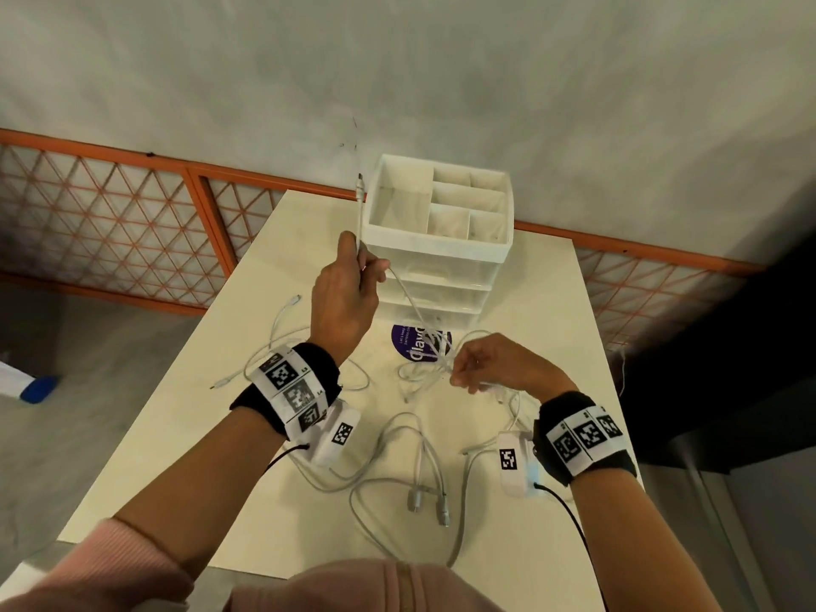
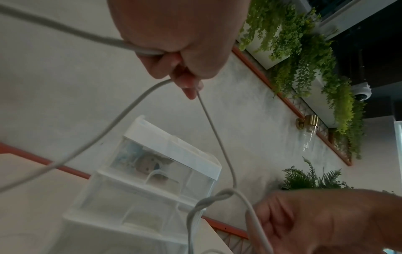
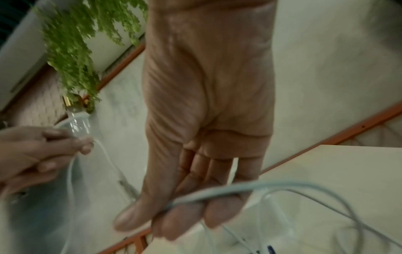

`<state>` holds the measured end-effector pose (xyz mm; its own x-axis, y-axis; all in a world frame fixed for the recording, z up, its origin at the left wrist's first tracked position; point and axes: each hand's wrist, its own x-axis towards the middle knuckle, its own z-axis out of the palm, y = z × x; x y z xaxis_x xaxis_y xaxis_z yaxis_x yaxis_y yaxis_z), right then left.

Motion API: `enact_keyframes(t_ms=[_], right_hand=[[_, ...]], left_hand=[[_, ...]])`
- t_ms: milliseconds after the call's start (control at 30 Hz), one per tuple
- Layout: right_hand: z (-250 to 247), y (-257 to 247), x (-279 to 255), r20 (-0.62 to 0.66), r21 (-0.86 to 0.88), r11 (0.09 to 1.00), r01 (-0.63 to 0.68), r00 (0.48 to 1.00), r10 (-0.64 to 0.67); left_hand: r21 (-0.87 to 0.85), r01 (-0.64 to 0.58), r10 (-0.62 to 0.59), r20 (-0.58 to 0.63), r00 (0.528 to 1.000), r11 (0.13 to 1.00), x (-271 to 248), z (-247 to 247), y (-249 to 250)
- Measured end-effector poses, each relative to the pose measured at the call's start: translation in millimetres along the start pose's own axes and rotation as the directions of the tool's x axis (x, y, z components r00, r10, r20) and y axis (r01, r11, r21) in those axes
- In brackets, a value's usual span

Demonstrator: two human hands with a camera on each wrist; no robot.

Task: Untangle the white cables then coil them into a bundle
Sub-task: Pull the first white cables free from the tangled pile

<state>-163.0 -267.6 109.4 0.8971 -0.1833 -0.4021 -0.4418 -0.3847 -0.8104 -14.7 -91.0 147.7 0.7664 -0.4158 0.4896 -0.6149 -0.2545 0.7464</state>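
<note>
White cables (image 1: 424, 452); cream table (image 1: 552, 311); white organizer (image 1: 441, 249); purple sticker (image 1: 404, 342); black-white checkered wristbands (image 1: 291, 390).

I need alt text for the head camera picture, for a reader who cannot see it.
Two hands work on tangled white cables over a table: the left hand lifts one cable end up, the right hand pinches the knot. A white drawer box stands behind.
</note>
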Motion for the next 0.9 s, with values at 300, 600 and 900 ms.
enact_keyframes(t_ms=[300,600,900], right_hand=[[10.9,85.4,-11.2,-0.059,-0.413,0.825,-0.386,0.915,0.399],[23.8,79.4,5.5,-0.093,-0.439,0.844,-0.308,0.950,0.299],[41.5,16.3,41.0,-0.232,-0.156,0.983,0.097,0.964,-0.132]], left_hand=[[-0.067,-0.062,0.046,-0.225,0.973,0.996,27.9,-26.5,0.8],[-0.088,-0.098,0.107,0.103,0.989,0.991,8.7,-1.4,-4.0],[-0.271,-0.041,0.080,0.133,0.988,0.962,4.1,-5.7,17.1]])
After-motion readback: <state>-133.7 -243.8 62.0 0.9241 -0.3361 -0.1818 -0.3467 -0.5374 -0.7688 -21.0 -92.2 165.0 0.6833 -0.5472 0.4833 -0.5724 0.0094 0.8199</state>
